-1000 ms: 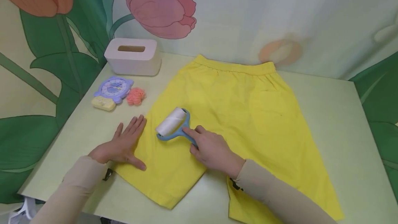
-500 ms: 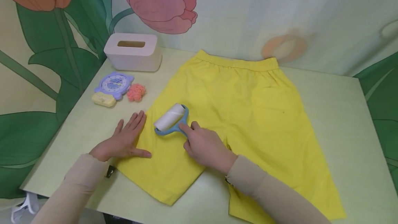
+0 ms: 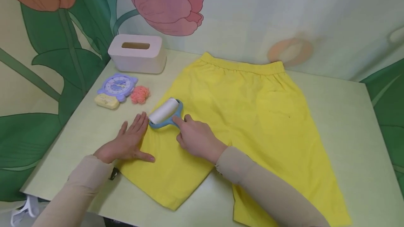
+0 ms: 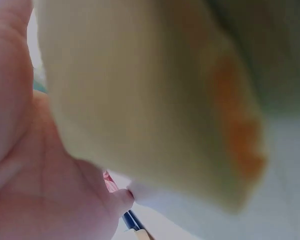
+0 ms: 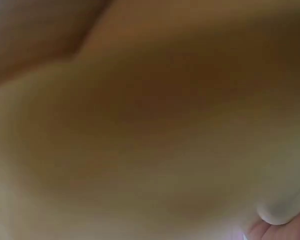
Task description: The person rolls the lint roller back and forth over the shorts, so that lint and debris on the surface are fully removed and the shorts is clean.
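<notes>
Yellow shorts [image 3: 268, 132] lie spread flat on the pale green table, waistband toward the wall. My right hand [image 3: 199, 137] grips the handle of a lint roller [image 3: 164, 111], index finger stretched along its blue frame. The roller's white cylinder rests on the left leg of the shorts near its outer edge. My left hand [image 3: 127, 141] lies flat with fingers spread at that edge, thumb on the fabric, fingertips right beside the roller. Close, blurred fabric fills much of the left wrist view, with the left palm [image 4: 45, 180] at its side. The right wrist view is mostly blur.
A white tissue box [image 3: 137, 54] stands at the back left. In front of it are a purple toy clock [image 3: 118, 86], a small yellow block [image 3: 106, 101] and a pink yarn ball [image 3: 140, 94]. A white clip [image 3: 28, 207] hangs by the front left table edge.
My right hand has moved the lint roller left and slightly away from me across the shorts' leg, closer to the left fingertips. The left hand stays at the edge, its thumb shifted slightly.
</notes>
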`<state>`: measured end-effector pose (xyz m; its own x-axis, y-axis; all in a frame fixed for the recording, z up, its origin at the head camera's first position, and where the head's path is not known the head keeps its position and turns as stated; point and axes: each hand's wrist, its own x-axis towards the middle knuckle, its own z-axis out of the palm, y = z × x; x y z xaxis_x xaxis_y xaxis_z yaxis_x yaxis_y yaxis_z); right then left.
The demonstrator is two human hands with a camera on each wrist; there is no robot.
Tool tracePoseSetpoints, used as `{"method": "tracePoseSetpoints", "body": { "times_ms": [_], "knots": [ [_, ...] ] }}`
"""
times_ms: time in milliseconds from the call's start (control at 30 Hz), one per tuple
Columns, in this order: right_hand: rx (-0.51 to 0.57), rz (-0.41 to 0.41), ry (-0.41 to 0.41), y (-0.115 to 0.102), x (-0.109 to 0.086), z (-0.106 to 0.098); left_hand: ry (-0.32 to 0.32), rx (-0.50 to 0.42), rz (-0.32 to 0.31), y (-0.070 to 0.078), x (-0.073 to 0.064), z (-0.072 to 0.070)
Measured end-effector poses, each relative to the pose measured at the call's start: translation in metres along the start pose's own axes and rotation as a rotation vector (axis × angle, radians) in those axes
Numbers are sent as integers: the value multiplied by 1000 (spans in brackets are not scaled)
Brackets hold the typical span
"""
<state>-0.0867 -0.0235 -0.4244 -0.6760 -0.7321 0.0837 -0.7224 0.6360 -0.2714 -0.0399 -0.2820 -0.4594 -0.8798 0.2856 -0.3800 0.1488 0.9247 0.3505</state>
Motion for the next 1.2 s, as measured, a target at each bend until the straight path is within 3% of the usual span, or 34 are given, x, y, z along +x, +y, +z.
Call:
{"method": "tracePoseSetpoints", "body": {
  "times_ms": [200,433,867,1200],
  "knots": [
    [23,19,-34,1,8,1,-12,17,-10,5,0,1],
    [51,31,-37,6,0,0,-15,47,-2,11,5,-3],
    [83,11,2,16,-35,0,-31,43,-22,15,3,-10],
    [105,27,-2,22,-76,-8,-42,38,-46,12,2,-7]
  ]
}}
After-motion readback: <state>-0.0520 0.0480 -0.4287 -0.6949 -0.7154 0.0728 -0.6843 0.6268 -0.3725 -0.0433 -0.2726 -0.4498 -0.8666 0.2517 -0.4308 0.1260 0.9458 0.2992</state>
